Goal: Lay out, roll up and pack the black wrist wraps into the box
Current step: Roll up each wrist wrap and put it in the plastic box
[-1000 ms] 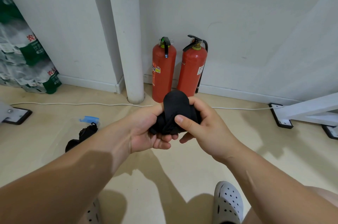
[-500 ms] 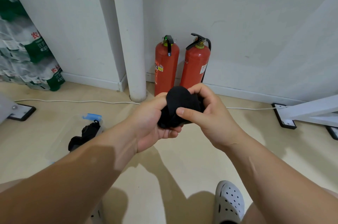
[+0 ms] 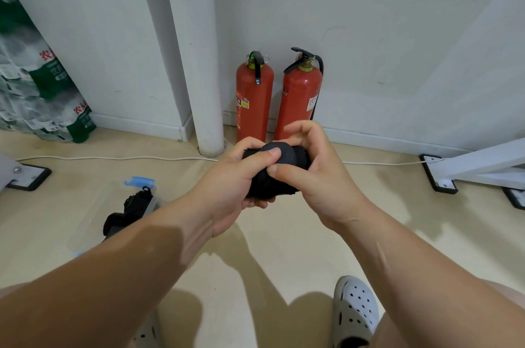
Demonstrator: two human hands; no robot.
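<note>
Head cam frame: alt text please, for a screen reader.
Two bare hands, left hand and right hand, grip a rolled black fabric wrist wrap above a beige floor. A clear plastic box holding black wraps sits left; two red fire extinguishers stand behind.

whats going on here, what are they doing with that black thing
A person is rolling a black wrist wrap into a tight bundle in the air, gripping it with both the left hand and the right hand. On the floor to the left sits a clear plastic box with another black wrap already in it. The held one is not packed yet.
</note>
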